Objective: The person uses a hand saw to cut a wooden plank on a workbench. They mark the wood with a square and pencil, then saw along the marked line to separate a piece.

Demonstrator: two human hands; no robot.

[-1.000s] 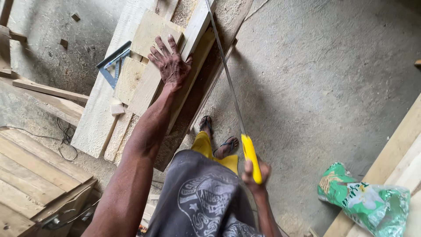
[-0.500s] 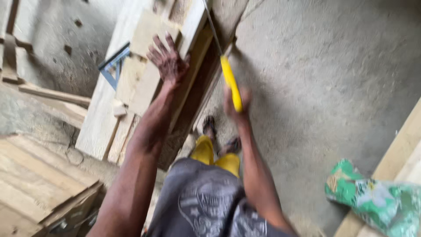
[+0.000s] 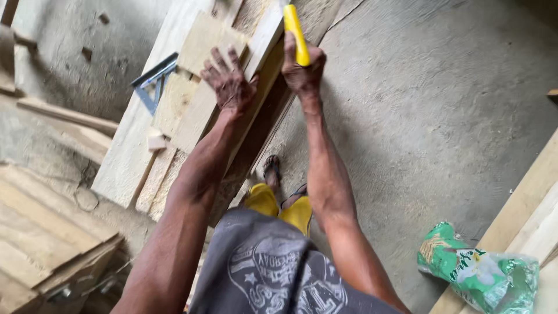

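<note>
Nearest, at 5 o'clock, a crinkled green plastic bag (image 3: 478,272) lies on the rough grey concrete floor (image 3: 442,104), touching pale planks (image 3: 537,209). Farther up, left hand (image 3: 229,81) lies flat, fingers spread, pressing a pale rough-sawn wooden board (image 3: 200,107) whose long axis runs 7 to 1 o'clock. Right hand (image 3: 302,68), just beside it, is fisted around a smooth yellow plastic saw handle (image 3: 295,32), pointing toward 12 o'clock; blade out of frame. A blue-grey metal triangular square (image 3: 152,81) rests at 10 o'clock.
</note>
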